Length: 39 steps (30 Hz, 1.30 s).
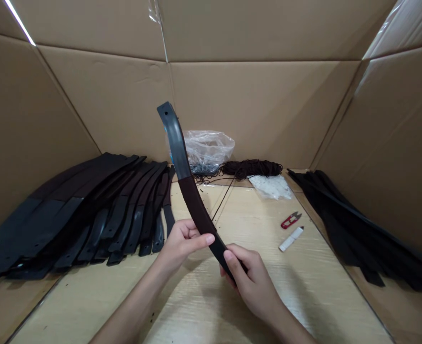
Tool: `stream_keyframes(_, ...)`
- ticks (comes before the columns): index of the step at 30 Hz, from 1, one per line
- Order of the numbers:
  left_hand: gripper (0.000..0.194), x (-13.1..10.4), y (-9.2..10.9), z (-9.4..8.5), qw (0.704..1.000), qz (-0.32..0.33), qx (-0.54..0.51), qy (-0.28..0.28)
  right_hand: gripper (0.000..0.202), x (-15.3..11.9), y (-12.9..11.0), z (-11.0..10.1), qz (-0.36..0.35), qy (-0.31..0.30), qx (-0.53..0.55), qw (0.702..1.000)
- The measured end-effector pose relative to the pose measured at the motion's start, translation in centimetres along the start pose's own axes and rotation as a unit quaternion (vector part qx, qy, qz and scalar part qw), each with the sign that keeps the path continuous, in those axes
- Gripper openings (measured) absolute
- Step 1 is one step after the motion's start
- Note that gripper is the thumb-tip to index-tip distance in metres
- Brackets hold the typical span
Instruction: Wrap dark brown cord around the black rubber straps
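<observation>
A long, curved black strip point(179, 152) with a hole in its top end is held up at a tilt over the table. Dark brown cord is wound tightly round its middle part. My left hand point(185, 243) grips it at the lower end of the winding, thumb pressed on the front. Lower down, my right hand point(245, 277) is closed round the bare black end, which it partly hides. A single strand of cord point(226, 193) runs from the winding back to a brown cord bundle point(254, 168) by the rear wall.
On the left lie many similar wound strips point(100, 205). Plain black strips point(340, 224) are stacked at right. Red thread snips point(290, 220) and a white stick with a dark tip point(291, 239) lie on the table point(304, 296). Behind are clear plastic bags point(211, 145). Cardboard walls point(261, 105) surround everything.
</observation>
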<state>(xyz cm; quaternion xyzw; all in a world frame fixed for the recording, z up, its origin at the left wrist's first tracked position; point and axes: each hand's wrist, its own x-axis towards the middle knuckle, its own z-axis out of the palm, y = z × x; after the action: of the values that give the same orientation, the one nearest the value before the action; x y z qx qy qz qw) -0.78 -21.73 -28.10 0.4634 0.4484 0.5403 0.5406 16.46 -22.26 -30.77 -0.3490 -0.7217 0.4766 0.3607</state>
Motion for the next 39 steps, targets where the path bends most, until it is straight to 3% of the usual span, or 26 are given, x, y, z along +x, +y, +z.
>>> stream_keyframes(6,0.029,-0.4,0.0,0.0,0.999,0.026,-0.008,-0.02,0.043,-0.2,-0.1,-0.1,-0.03,-0.002,0.0,1.0)
stream_keyframes(10,0.029,-0.5,0.2,-0.1,0.999,0.042,0.01,-0.001,0.046,0.1,0.1,-0.2,0.045,-0.039,0.144,0.988)
stream_keyframes(12,0.03,-0.6,0.2,-0.1,0.999,0.045,0.021,0.0,0.046,0.9,0.5,-0.4,0.108,-0.02,0.211,0.971)
stream_keyframes(15,0.033,-0.5,0.1,-0.1,0.999,0.041,0.029,-0.007,0.04,3.3,1.1,-1.1,0.209,0.038,0.262,0.941)
stream_keyframes(18,0.038,-0.4,-0.3,-0.3,0.999,0.035,0.032,-0.017,0.024,6.8,1.1,-1.8,0.246,0.063,0.323,0.912)
stream_keyframes(21,0.046,-0.4,-0.7,-0.4,0.998,0.032,0.041,-0.024,0.015,10.1,0.4,-2.5,0.237,0.066,0.353,0.903)
stream_keyframes(25,0.052,-0.3,-0.7,-0.4,0.998,0.017,0.048,-0.02,0.01,12.5,-0.5,-3.7,0.182,0.124,0.368,0.904)
stream_keyframes(31,0.047,-0.3,-0.5,-0.1,0.999,0.009,0.029,-0.043,0.012,12.0,-0.9,-5.7,0.153,0.167,0.348,0.91)
stream_keyframes(39,0.05,-0.3,-0.7,-0.2,0.999,0.001,0.024,-0.047,0.005,9.8,0.3,-6.1,0.192,0.154,0.264,0.932)
